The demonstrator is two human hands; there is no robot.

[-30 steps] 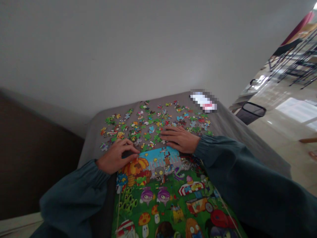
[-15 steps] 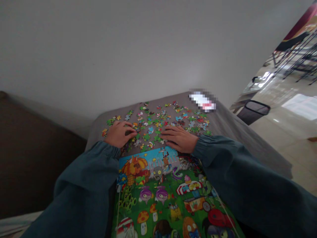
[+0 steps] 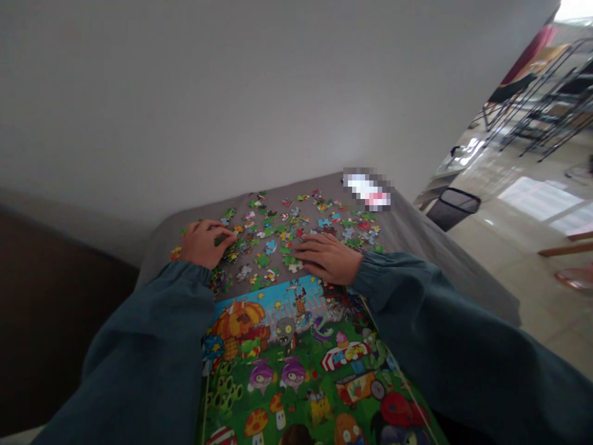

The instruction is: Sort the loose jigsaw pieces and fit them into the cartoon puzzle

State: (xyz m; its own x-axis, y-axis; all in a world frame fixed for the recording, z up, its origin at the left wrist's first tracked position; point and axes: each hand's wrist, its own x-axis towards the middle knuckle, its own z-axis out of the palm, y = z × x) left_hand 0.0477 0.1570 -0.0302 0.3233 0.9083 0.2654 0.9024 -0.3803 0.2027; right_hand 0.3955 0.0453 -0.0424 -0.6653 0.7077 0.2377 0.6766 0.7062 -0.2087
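Note:
Loose jigsaw puzzle pieces [image 3: 270, 246] in many colours lie scattered over the far part of a grey cloth-covered surface. At the left edge of this spread is my left hand [image 3: 204, 243], its thumb and fingertips brought together in a pinch low over green pieces. Whatever sits between those tips is hidden. My right hand [image 3: 328, 256] rests palm down on the right side, fingers stretched out over several pieces. Just nearer to me is a colourful picture board [image 3: 287, 358] with cartoon plants and zombies, its top edge close below both hands.
A blurred-out phone-like object [image 3: 367, 190] lies at the far right corner of the grey cloth [image 3: 430, 266]. A pale wall [image 3: 259, 93] rises directly behind. Beyond the right edge stand a dark bin [image 3: 451, 209] and metal racks [image 3: 551, 105] on a shiny tiled floor.
The view has turned slightly right, so everything sits further left. My left hand has shifted a little left and away from me across the pieces. The right hand stays nearly in place.

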